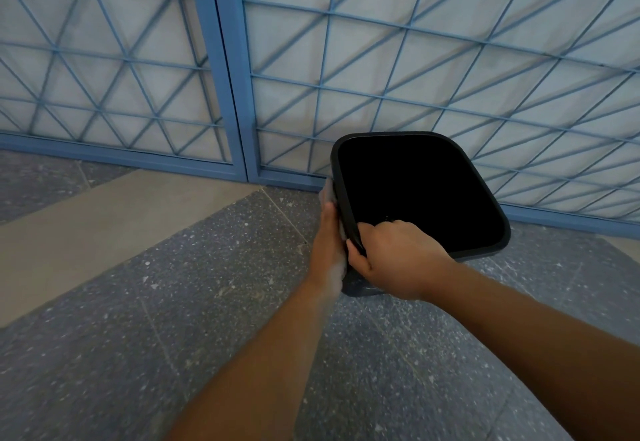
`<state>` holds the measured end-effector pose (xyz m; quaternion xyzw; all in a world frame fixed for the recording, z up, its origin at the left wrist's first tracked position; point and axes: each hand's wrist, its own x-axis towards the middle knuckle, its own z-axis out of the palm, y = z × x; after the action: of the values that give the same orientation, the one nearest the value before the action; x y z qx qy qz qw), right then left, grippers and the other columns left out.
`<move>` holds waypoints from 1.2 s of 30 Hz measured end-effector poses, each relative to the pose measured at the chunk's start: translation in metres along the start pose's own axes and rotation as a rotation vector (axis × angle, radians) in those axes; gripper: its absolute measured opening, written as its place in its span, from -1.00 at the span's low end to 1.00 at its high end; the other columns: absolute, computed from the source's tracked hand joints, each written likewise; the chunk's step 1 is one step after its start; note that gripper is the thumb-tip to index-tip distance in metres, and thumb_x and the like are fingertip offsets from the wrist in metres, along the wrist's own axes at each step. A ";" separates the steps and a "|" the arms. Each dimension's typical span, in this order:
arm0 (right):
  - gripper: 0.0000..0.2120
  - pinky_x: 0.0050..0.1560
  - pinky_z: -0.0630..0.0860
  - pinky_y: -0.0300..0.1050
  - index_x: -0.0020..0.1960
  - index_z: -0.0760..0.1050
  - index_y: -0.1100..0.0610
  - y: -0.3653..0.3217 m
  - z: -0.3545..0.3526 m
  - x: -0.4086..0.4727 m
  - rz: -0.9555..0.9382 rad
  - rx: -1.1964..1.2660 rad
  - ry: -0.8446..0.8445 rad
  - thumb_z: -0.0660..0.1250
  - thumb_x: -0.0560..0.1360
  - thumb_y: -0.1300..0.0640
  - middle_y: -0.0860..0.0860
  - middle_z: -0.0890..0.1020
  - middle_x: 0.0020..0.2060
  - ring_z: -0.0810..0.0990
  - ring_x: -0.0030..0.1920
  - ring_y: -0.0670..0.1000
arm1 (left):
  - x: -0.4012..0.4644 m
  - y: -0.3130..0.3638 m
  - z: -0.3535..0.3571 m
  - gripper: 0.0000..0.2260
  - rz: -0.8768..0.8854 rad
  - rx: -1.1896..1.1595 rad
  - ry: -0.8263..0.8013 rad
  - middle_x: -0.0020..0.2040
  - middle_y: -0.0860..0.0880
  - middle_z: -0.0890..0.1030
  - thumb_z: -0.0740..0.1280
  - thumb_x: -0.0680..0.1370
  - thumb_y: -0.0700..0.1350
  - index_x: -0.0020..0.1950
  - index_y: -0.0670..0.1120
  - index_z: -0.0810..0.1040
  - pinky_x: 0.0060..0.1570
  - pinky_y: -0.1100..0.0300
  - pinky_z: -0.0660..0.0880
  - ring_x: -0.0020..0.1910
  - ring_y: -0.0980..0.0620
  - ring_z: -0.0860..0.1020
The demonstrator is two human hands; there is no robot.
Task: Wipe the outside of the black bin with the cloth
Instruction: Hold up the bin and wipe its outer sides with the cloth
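A black bin (503, 232) with a rounded square rim stands on the floor close to a blue gate, its open mouth facing up at me. My right hand (394, 257) grips the near left corner of the rim, fingers curled over the edge. My left hand (329, 243) lies flat against the bin's left outer wall and presses a grey cloth (328, 191) onto it. Only the cloth's upper end shows above my fingers; the rest is hidden under the hand.
A blue metal gate (228, 70) with diagonal lattice bars and pale panels runs across the back, right behind the bin. The floor (194, 302) is dark speckled stone with a lighter beige band at the left.
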<state>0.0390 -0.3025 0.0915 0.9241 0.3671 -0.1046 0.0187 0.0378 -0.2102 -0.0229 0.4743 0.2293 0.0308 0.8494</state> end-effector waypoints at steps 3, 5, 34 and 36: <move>-0.69 -0.25 0.48 0.00 -0.11 0.31 0.08 0.000 0.001 -0.001 0.006 0.001 0.009 -0.03 0.62 -0.11 -0.03 0.38 -0.39 0.45 -0.35 0.04 | 0.008 0.008 0.004 -0.46 -0.009 -0.077 0.004 0.57 -0.13 0.62 0.14 0.83 0.19 0.69 -0.09 0.50 0.43 0.17 0.58 0.54 -0.05 0.61; -0.69 -0.26 0.49 -0.01 -0.11 0.31 0.08 0.000 0.000 -0.001 0.010 0.007 0.003 -0.03 0.62 -0.11 -0.04 0.39 -0.40 0.47 -0.37 0.03 | 0.007 0.007 0.007 -0.46 0.026 -0.063 0.008 0.58 -0.08 0.62 0.15 0.82 0.20 0.70 -0.06 0.49 0.61 0.04 0.49 0.59 -0.05 0.57; -0.61 -0.29 0.43 -0.02 -0.21 0.32 0.08 0.000 -0.002 -0.002 0.015 0.051 -0.002 -0.05 0.62 -0.13 -0.01 0.42 -0.39 0.41 -0.40 -0.02 | -0.025 -0.008 -0.002 -0.23 0.076 0.015 -0.041 0.68 -0.02 0.51 0.20 0.67 0.42 0.78 0.02 0.38 0.70 -0.08 0.39 0.66 -0.01 0.50; -0.62 -0.25 0.47 -0.01 -0.19 0.32 0.08 -0.001 -0.002 -0.001 0.020 0.053 0.000 -0.06 0.62 -0.13 0.00 0.44 -0.38 0.44 -0.38 0.00 | -0.017 -0.004 -0.004 -0.09 0.045 -0.008 -0.018 0.69 -0.03 0.51 0.31 0.51 0.52 0.75 0.04 0.42 0.73 -0.16 0.34 0.67 -0.05 0.48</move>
<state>0.0385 -0.3024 0.0936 0.9278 0.3551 -0.1141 -0.0045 0.0203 -0.2142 -0.0219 0.4761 0.2109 0.0466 0.8525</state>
